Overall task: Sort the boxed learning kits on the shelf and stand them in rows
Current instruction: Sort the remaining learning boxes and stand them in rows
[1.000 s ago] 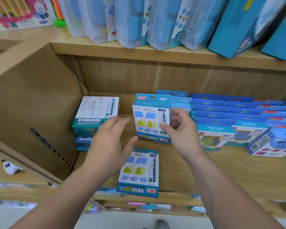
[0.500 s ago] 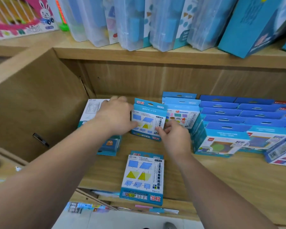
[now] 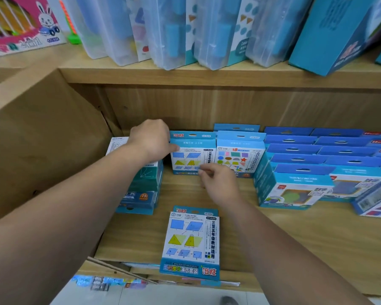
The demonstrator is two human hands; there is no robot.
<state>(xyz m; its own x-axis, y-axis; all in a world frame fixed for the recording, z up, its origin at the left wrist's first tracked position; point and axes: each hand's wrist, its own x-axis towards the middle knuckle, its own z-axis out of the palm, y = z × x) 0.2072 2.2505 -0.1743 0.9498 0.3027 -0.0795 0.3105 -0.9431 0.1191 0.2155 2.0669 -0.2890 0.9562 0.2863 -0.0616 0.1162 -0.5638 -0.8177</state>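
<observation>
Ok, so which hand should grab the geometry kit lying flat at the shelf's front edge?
Probably right. Both hold the standing kit, but the right hand is low at its bottom corner, nearest the flat kit; the left hand grips its top, farther back.

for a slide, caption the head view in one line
Left hand and right hand hold a geometry kit box upright; its twin lies flat nearer

Brown cardboard box (image 3: 42,139) at left, pink rabbit-printed box (image 3: 24,25) above it, green-based toy (image 3: 74,37) alongside
</observation>
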